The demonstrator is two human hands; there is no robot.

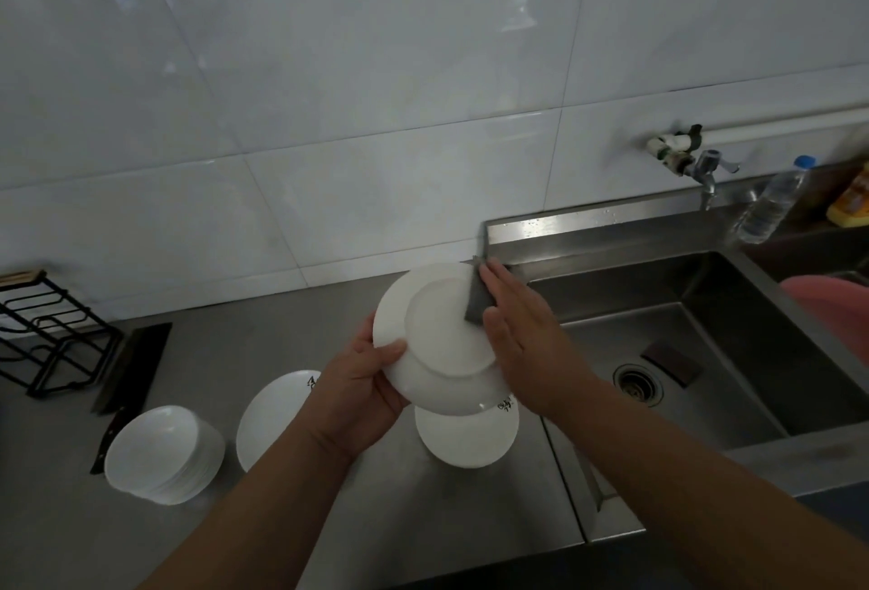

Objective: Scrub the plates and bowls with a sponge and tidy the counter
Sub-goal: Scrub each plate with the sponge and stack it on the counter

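My left hand [359,394] grips a white plate [432,354] by its lower left rim and tilts it, underside toward me, above the counter. My right hand [522,335] lies flat with straight fingers and presses a grey sponge [478,295] against the plate's upper right part. Two more white plates lie on the counter below, one [272,415] to the left and one [465,439] under the held plate. A stack of white bowls [162,453] stands at the left.
A steel sink [705,354] with a drain [638,385] and a dark pad [672,362] lies to the right, a tap [705,170] above it. A water bottle [773,203] stands behind. A black rack [51,335] and a cleaver [129,368] sit at the left.
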